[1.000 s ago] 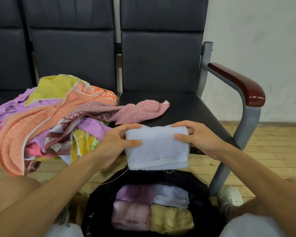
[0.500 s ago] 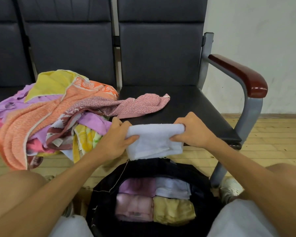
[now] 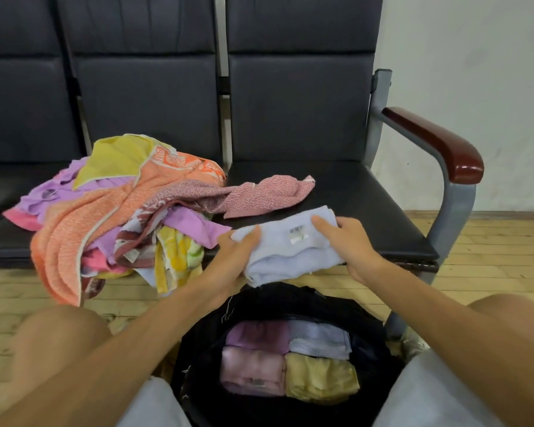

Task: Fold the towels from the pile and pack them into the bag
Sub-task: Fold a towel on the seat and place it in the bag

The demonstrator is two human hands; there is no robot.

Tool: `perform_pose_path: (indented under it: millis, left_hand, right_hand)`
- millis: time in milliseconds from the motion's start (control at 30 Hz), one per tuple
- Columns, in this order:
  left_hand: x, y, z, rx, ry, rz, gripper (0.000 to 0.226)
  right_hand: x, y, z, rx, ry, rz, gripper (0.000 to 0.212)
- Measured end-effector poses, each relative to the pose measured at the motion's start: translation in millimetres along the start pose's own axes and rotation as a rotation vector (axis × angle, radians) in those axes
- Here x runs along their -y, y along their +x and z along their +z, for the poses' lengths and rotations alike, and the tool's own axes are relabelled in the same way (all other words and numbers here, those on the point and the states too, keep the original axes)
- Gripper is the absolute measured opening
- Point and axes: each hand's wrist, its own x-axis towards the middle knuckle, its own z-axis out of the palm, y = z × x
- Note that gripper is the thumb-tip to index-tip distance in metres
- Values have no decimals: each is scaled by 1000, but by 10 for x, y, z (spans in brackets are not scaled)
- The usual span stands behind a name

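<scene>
Black bag [image 3: 199, 362] at six o'clock holds four folded towels [image 3: 290, 362]. My left hand [image 3: 236, 258] and right hand [image 3: 350, 246] each grip an end of the pale blue towel [image 3: 290, 255] between them, at the bag's twelve o'clock.

Both hands held a folded pale blue towel [image 3: 290, 255] over the front edge of the black bench [image 3: 367, 198]. The left hand [image 3: 233, 260] gripped the towel's left end, thumb on top. The right hand [image 3: 352, 245] gripped the right end in the same manner. A white label [image 3: 296, 235] faced up between the thumbs. The pile [image 3: 121, 211] of unfolded towels lay on the bench to the left. Below the hands, the open black bag [image 3: 290, 303] contained four folded towels in a two-by-two arrangement: purple, pale blue, pink, yellow.
</scene>
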Motion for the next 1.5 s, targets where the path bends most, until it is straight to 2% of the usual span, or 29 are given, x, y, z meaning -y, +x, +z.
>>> perform_pose_path:
  millis: [100,167,200,300,333,400,467,533,600,733,867,1000,1100,1300,1400,1500]
  left_hand:
    - [85,-41,-123,190,36,-63,78]
    - [219,-41,-255,314,76,-73,93]
    - [279,-56,-294,338,107,-85,93]
    - [459,-59,-362,293,285,-75,65]
    - [538,-27,-386,282,350,-77,64]
    - [710,47,-444,291,431,-104,67]
    - [884,112,-496,301,472,-133,48]
    - [1060,167,-521,302,517,-186,42]
    - [1253,247,-529,305,582,-217,49]
    - [1723,412,-490,310,687,-338,67]
    - [2203,484,-573,338,772,-431,55]
    - [2654,500,-770,403,906,-522,67]
    - [2919,459,-871,448,958,-583,59]
    - [3192,429,-980,544,1192,-542,48]
    - [3262,425,-900,595,1501,-500,39]
    - [3288,367,-824,516,1730,-373,47]
  right_hand:
    - [-145,-99,-17,-10,83,158,37]
    - [-285,-158,-20,21,49,212,38]
    - [-368,-176,-16,28,11,210,38]
    - [-639,-262,66,72,-131,142,37]
    - [-737,-288,104,103,-150,150,35]
    - [-942,-295,155,217,-105,252,29]
    - [-1146,-275,170,393,-72,413,26]
    - [-1388,-247,196,521,-63,536,30]
    - [-1623,-224,285,513,-54,615,27]
    - [-2184,-155,565,342,-272,639,32]
    - [-2577,-222,795,318,-300,674,36]
    - [-2960,-375,963,331,-382,708,36]
    - [-3211,-541,1113,354,-441,728,29]
    - [-3461,-720,1355,340,-489,770,28]
    - [-3505,-802,1394,394,-589,729,36]
    - [-3528,-842,1382,427,-665,669,44]
